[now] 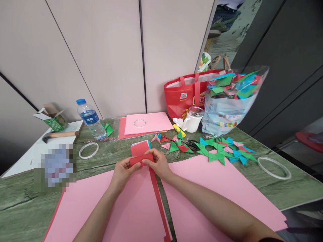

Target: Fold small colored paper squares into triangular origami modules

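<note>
A red piece of paper (pixel 138 159), folded into a narrow strip, is held level between my two hands. My left hand (pixel 123 170) pinches its left end, with the thumb along the lower edge. At the right end, my right hand (pixel 156 163) grips it between thumb and fingers. Just behind the strip lies a small stack of coloured paper (pixel 140 148) with a red sheet on top and blue showing at its edge. Below my hands are large pink sheets (pixel 126 205) with red ones under them.
Folded paper pieces (pixel 217 153) and black scissors (pixel 192 145) lie to the right, before a white mug (pixel 193 119), a red bag (pixel 179 97) and a full plastic bag (pixel 227 107). A water bottle (pixel 91 119), a hammer (pixel 60 134) and a tape ring (pixel 88 150) are left.
</note>
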Motion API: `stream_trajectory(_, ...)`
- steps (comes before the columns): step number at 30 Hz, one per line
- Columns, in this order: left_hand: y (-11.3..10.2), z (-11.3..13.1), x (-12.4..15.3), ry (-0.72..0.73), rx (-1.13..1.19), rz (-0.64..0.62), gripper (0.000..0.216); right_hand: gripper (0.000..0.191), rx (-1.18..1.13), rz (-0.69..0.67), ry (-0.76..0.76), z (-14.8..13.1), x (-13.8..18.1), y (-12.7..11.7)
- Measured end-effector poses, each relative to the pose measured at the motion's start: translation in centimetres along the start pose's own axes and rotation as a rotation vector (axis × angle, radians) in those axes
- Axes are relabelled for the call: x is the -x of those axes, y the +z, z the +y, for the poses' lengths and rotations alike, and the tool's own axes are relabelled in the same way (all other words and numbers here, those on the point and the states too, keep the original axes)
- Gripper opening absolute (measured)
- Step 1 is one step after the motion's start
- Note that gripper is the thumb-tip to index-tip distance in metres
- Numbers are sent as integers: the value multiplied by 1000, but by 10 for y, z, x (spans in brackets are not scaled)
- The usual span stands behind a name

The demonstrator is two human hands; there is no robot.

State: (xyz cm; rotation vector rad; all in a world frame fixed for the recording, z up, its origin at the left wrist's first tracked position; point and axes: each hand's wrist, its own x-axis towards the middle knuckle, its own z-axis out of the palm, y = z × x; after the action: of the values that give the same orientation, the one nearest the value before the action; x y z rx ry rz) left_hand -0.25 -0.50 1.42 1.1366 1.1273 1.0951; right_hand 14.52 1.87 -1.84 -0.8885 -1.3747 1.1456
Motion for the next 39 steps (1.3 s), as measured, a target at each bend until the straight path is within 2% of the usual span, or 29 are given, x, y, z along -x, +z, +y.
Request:
stream_trajectory(4, -2, -3, 0, 6, 88, -34, 30, 25, 28, -14, 4, 0, 0, 0)
stream_trajectory(13, -2, -8, -2, 0, 158, -19, 27, 19, 54, -19, -11, -1, 0, -1)
stream_trajectory(30, -1, -7, -1, -30, 133, 11, 36, 16, 106, -4, -25, -3, 0, -1)
stream_trajectory(39, -2, -9, -2, -27, 129, 5, 31, 19, 101, 3, -6, -3, 0, -1)
